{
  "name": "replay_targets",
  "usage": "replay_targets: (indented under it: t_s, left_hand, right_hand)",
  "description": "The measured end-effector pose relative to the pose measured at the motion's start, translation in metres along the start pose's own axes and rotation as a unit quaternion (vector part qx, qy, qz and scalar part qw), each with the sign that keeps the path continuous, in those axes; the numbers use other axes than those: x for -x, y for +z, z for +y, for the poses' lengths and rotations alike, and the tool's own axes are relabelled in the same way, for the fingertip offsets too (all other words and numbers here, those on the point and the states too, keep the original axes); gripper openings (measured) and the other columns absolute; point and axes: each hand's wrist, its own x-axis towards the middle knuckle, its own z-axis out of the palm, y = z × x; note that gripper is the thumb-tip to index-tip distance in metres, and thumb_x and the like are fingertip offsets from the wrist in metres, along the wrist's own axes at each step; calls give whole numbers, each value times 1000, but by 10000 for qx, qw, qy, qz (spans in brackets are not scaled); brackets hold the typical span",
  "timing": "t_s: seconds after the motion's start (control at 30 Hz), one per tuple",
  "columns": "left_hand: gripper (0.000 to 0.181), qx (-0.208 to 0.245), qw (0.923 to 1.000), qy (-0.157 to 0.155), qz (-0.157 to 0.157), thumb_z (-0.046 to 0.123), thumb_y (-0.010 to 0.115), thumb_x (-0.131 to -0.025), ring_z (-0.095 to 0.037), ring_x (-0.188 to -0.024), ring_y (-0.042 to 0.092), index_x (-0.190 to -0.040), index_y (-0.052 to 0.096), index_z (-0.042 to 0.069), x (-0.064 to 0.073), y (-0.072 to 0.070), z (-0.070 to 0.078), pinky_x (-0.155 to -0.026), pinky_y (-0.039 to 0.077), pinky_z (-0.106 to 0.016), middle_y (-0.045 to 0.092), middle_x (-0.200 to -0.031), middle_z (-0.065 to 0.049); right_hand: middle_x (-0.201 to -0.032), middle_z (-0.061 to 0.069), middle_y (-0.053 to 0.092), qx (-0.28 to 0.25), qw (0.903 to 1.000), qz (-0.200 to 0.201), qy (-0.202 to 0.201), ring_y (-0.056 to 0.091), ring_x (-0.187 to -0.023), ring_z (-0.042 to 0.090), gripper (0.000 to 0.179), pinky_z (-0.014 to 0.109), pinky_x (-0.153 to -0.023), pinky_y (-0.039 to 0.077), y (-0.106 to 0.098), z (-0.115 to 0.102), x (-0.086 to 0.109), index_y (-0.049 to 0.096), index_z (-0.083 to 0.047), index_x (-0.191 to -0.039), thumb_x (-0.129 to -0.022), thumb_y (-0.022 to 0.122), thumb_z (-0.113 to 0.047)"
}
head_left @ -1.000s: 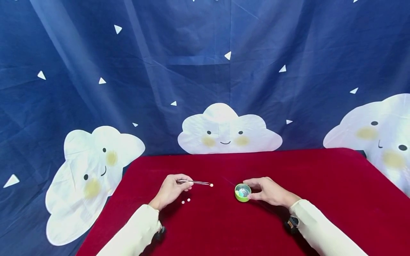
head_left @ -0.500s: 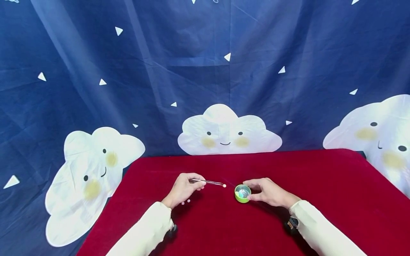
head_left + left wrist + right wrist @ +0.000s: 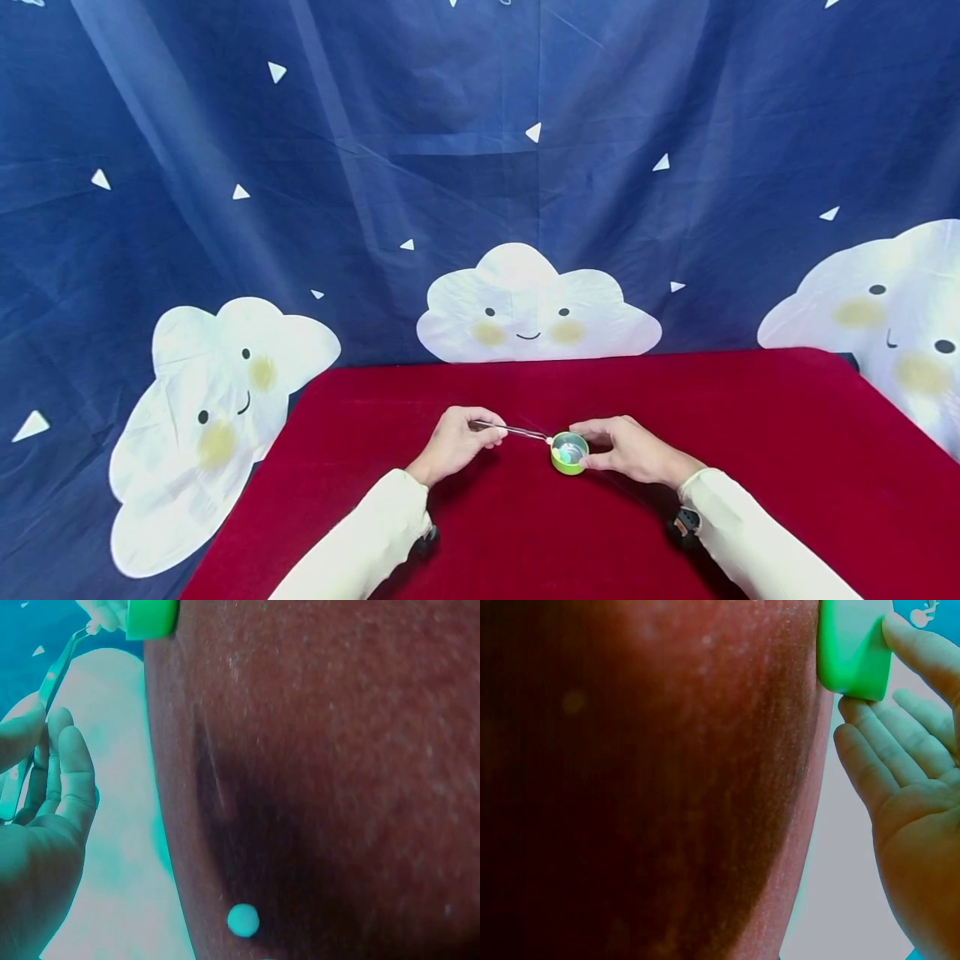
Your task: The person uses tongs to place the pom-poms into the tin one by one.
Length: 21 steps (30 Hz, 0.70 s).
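Note:
My left hand (image 3: 459, 442) pinches a pair of bent-tip metal tweezers (image 3: 517, 431) between thumb and fingers. At their tip is a small pale ball (image 3: 93, 628), level with the left rim of a round green tin (image 3: 567, 468). Whether the ball touches the rim I cannot tell. My right hand (image 3: 633, 450) holds the tin from its right side, thumb on the near side and fingers behind. Inside the tin's silvery bowl lie small pale and bluish pieces (image 3: 564, 457). In the left wrist view, another small white ball (image 3: 243, 920) lies on the cloth.
A red cloth (image 3: 600, 533) covers the table. Behind it hangs a dark blue curtain (image 3: 450, 192) printed with smiling clouds and white triangles. Each wrist carries a small dark device, such as the right wrist's camera (image 3: 684, 525).
My left hand has moved right, bringing the tweezers and ball to the tin's left edge. My right hand and the tin stay put. The two loose balls are now hidden behind my left arm in the head view.

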Motion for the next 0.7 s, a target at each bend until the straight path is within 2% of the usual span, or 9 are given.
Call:
replay_targets:
  t_s: [0.27, 0.43, 0.57, 0.7]
  left_hand:
    - [7, 19, 9999, 131, 7, 1, 75, -87, -37, -73, 69, -92, 75, -3, -4, 10, -3, -66, 58, -27, 72, -75, -12]
    - [8, 75, 9999, 105, 21, 1, 77, -85, -37, -72, 69, -92, 76, -3, -3, 14, -1, -66, 59, -32, 72, -76, -16]
    - [9, -28, 10000, -22, 19, 1, 78, -84, -30, -69, 69, -92, 76, -2, -3, 16, -2, -66, 59, -37, 72, -75, -14]
    - [9, -123, 9998, -149, 11, 0, 78, -84, -26, -68, 69, -92, 77, -1, -3, 16, -5, -66, 59, -32, 72, -75, -10]
  right_hand:
    - [-118, 18, 69, -36, 10000, 12, -31, 67, -108, 30, 54, 45, -93, 52, 0, 0, 0, 59, 10, -130, -85, 80, -11]
    - [-117, 17, 70, -30, 10000, 14, -27, 67, -108, 30, 53, 45, -93, 52, 0, 0, 0, 59, 9, -130, -85, 80, -11]
    - [-117, 17, 70, 10, 10000, 21, -32, 67, -107, 29, 53, 45, -93, 52, 0, 0, 0, 59, 9, -129, -85, 80, -11]
    - [-117, 17, 70, 50, 10000, 21, -16, 67, -108, 29, 53, 45, -93, 52, 0, -1, 0, 60, 9, -129, -85, 80, -12]
